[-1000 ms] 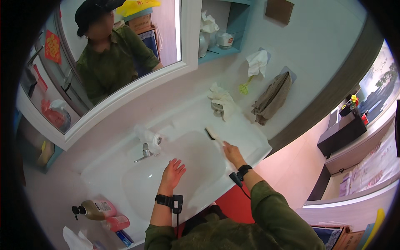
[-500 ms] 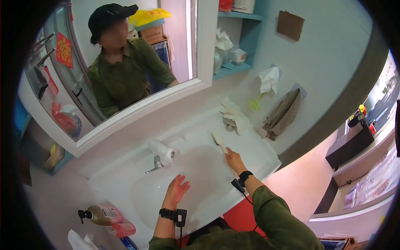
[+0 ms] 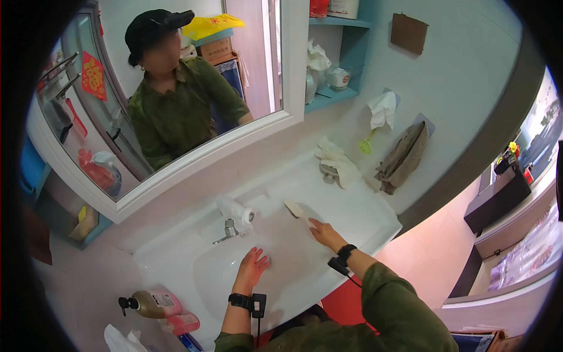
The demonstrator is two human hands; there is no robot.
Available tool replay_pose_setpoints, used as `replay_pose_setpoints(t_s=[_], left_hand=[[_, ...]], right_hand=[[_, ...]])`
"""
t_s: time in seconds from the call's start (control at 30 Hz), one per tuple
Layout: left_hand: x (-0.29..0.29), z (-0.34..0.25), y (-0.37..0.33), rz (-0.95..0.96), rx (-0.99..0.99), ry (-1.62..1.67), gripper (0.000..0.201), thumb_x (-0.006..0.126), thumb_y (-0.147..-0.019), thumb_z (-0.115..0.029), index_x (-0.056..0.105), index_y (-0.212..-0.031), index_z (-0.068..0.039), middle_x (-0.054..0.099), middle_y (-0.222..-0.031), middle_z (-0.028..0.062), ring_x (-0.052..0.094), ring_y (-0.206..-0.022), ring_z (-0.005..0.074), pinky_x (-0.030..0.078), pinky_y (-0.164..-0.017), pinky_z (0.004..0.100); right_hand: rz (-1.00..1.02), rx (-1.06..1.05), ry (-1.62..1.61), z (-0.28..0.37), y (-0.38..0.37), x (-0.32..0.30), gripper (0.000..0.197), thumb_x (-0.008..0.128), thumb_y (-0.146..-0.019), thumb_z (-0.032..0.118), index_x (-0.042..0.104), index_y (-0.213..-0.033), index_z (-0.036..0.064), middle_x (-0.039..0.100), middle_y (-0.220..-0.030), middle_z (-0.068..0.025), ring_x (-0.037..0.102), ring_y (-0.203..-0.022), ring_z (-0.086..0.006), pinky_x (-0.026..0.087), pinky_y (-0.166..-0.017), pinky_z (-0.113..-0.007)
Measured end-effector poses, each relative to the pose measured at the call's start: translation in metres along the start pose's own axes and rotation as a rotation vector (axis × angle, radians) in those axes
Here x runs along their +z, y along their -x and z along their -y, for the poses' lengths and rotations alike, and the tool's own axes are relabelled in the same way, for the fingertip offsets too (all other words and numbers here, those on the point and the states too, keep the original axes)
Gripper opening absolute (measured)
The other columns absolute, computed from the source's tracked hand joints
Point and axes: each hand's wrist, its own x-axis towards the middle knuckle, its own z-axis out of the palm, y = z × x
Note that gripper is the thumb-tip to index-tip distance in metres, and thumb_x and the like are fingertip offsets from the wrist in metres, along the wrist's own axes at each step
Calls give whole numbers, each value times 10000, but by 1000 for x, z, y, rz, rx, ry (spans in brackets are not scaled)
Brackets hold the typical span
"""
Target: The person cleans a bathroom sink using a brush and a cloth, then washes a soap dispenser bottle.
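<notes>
My right hand is closed around the handle of a pale scrub brush, its dark bristles turned down and to the left. The brush is over the right part of the white washbasin. My left hand hovers above the basin's middle with its fingers apart and nothing in it. Beyond that hand stands a chrome faucet. Close behind the faucet lies a white bottle or tube, its exact kind unclear.
A pump bottle and a pink bottle lie at the left edge. Pale gloves or cloth rest on the right counter. A brown towel hangs on the wall. The framed mirror overhangs the counter's back.
My right hand has carried the brush leftward, farther over the basin. My left hand keeps about the same pose. The whole view has shifted slightly.
</notes>
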Motion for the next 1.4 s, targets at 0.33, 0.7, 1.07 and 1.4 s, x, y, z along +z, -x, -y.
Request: replay_pose_setpoints(t_s=[0.33, 0.7, 1.07, 1.4], left_hand=[[24, -2, 5, 21, -30, -14, 605, 431, -851, -316, 143, -1297, -26, 238, -1314, 154, 349, -1120, 311, 354, -892, 400], [34, 20, 16, 71, -60, -81, 647, 434, -845, -350, 130, -1291, 7, 220, -1317, 179, 299, -1170, 321, 342, -904, 392], [14, 18, 37, -2, -16, -60, 588, 444, -847, -318, 187, -1282, -16, 262, -1304, 160, 325, -1145, 298, 328, -912, 408], [5, 15, 26, -47, 19, -42, 541, 445, -850, -304, 228, -1273, -45, 294, -1285, 146, 340, -1133, 290, 327, -909, 417]], right_hand=[[-460, 327, 66, -120, 168, -102, 374, 503, -802, 173, 428, -1147, 51, 555, -682, -239, 573, -631, -334, 453, -548, -367], [-6, 116, 101, -34, 192, -57, 411, 481, -805, 259, 408, -1162, 67, 535, -650, -230, 539, -611, -365, 435, -553, -431], [-27, 151, 223, -82, 221, -64, 407, 536, -770, 169, 436, -1136, 21, 541, -619, -221, 545, -556, -353, 432, -502, -403], [108, 386, -756, 39, 129, 6, 375, 521, -813, 202, 420, -1141, 51, 495, -612, -71, 449, -426, -161, 351, -384, -268]])
